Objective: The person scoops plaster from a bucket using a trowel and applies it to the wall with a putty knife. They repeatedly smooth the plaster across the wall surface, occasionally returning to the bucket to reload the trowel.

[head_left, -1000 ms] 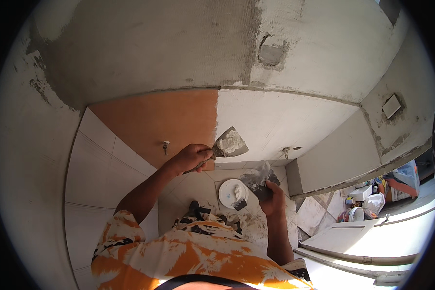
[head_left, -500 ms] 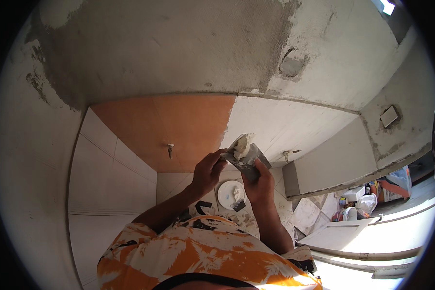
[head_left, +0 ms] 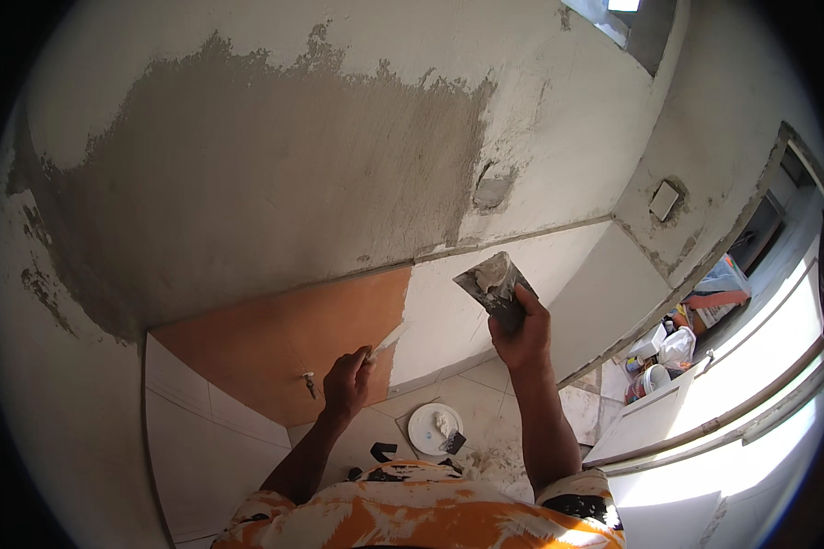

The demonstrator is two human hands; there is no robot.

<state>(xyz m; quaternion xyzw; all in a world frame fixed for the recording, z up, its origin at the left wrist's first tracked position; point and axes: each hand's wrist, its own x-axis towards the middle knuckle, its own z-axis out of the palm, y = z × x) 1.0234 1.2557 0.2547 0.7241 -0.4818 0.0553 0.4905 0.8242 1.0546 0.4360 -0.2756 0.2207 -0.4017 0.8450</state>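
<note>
Centrally, we locate the flat grey metal blade bearing a lump of off-white putty (head_left: pixel 501 291), which lies just right of the middle of the frame. We see the right hand (head_left: pixel 522 334) gripping its lower right part, the thumb pressed along the near face and the fingers wrapped behind. We find the left hand (head_left: pixel 346 380) below the middle of the frame, its fingers curled around a slim tool with a thin pale blade (head_left: pixel 383 349); we see that blade nearly edge-on and cannot tell its full outline. The two hands stand well apart. Below and between them, at lower centre, we note a round white plate-like container (head_left: pixel 421 438) holding a mound of white paste (head_left: pixel 442 423), with a small dark rectangular blade (head_left: pixel 453 443) at its right rim. Behind the left hand, we identify a smooth orange-brown wall panel (head_left: pixel 275 320) carrying a small metal tap (head_left: pixel 309 384); to its right runs a plain white wall panel (head_left: pixel 435 306). Across the upper left, we observe a broad, ragged-edged dark grey plaster area (head_left: pixel 293 174).
</note>
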